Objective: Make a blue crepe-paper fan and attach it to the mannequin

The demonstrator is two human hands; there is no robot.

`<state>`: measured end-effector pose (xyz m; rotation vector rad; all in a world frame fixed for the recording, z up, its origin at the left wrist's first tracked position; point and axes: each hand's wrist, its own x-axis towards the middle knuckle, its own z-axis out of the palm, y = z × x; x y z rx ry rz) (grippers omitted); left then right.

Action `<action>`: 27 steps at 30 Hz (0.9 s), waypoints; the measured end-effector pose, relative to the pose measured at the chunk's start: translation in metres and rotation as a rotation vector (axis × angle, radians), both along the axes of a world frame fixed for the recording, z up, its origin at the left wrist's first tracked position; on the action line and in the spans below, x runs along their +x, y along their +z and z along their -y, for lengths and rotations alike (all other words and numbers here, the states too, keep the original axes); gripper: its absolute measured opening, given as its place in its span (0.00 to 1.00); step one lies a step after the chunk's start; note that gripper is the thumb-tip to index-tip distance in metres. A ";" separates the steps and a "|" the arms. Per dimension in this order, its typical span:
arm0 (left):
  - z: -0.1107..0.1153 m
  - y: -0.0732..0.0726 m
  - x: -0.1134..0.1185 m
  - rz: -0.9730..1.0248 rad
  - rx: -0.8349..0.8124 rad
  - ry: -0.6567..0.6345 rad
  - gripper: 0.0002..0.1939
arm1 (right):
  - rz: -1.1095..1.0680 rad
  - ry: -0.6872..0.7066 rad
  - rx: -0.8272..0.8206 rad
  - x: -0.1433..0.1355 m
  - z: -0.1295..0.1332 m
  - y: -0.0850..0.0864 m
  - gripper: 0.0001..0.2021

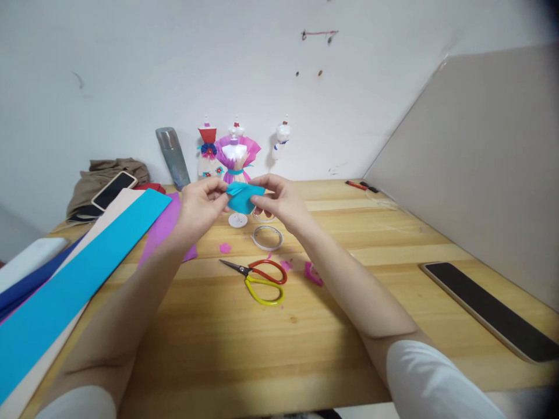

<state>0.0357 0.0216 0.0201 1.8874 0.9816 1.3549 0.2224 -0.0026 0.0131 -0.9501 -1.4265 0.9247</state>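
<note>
A small piece of blue paper (241, 199) is held up between both hands, its upper left part creased. My left hand (203, 202) pinches its left edge, and my right hand (279, 201) grips its right side between thumb and fingers. Just behind the paper stands a small dress form (236, 152) in pink and purple paper with a blue waistband; the paper and hands hide part of it. Below the hands lie a roll of tape (267, 238) and scissors (257, 279) with one red and one yellow handle. Pink paper scraps (225, 248) are scattered around them.
Long paper strips (87, 279) cover the table's left side. Behind them are a phone (114, 191) on brown cloth (87, 180) and a bottle (173, 158). Two more dress forms (208, 152) (282, 139) stand by the wall. A dark phone (489, 308) lies at right.
</note>
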 end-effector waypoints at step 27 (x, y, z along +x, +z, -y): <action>0.002 0.011 -0.015 -0.273 -0.301 -0.196 0.08 | 0.016 0.093 -0.037 -0.004 0.005 -0.020 0.09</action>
